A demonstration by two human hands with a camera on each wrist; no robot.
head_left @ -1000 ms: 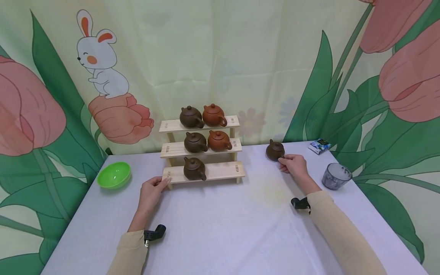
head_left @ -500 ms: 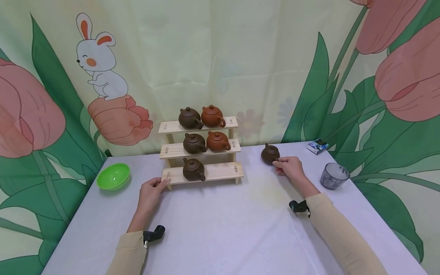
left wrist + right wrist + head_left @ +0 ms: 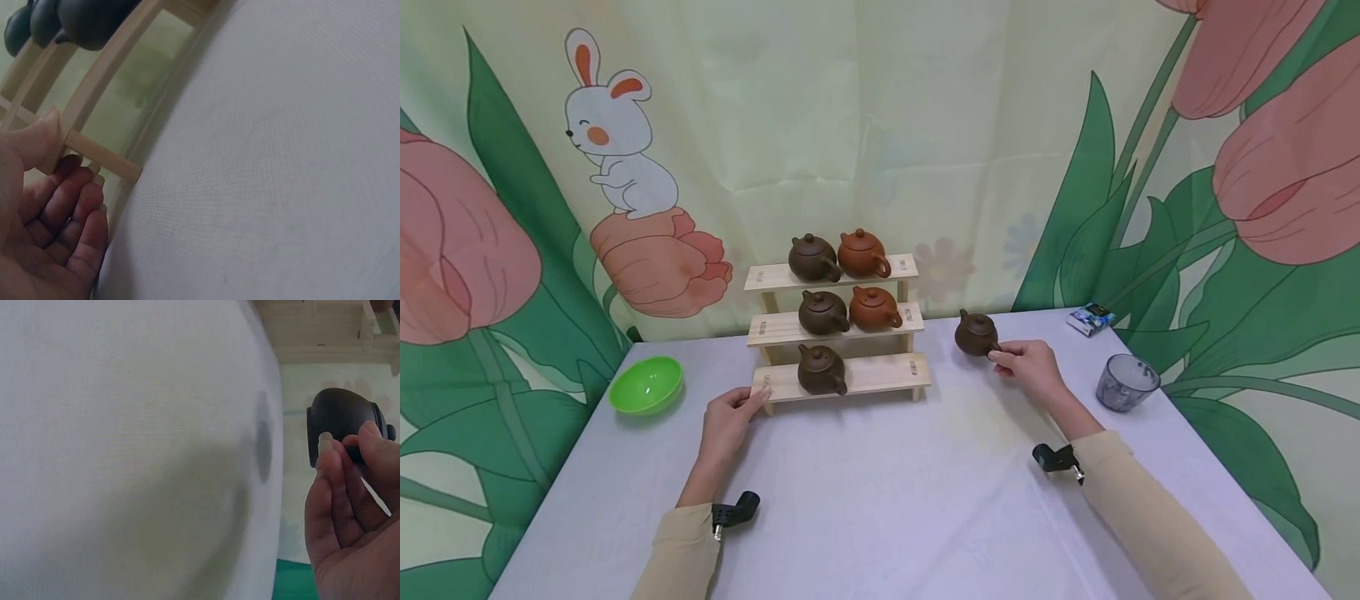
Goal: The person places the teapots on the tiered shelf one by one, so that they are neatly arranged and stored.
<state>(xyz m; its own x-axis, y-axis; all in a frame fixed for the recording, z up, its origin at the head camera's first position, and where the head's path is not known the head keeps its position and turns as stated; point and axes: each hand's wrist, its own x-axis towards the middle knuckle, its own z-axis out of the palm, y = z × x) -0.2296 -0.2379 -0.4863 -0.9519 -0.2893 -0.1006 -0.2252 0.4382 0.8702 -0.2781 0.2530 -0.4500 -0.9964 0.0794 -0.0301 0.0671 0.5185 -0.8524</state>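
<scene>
My right hand (image 3: 1032, 372) pinches the handle of a dark brown teapot (image 3: 976, 334), to the right of a three-tier wooden stand (image 3: 883, 373). In the right wrist view that teapot (image 3: 340, 415) is held off the white cloth, with a shadow on the cloth. My left hand (image 3: 726, 423) grips the left end of the stand's lowest tier, thumb on top and fingers beneath, as the left wrist view shows. One dark teapot (image 3: 822, 370) sits on that lowest tier, left of its middle. The middle and top tiers each carry a dark teapot and a reddish-brown teapot (image 3: 876, 308).
A green bowl (image 3: 646, 386) stands at the left of the table. At the right are a grey translucent glass (image 3: 1127, 382) and a small blue-and-black box (image 3: 1090, 319) near the back edge. A printed curtain (image 3: 940, 125) hangs behind the table.
My right hand has carried the dark teapot leftward, closer to the stand. My left hand keeps its grip on the stand, and the shelved teapots stay in place.
</scene>
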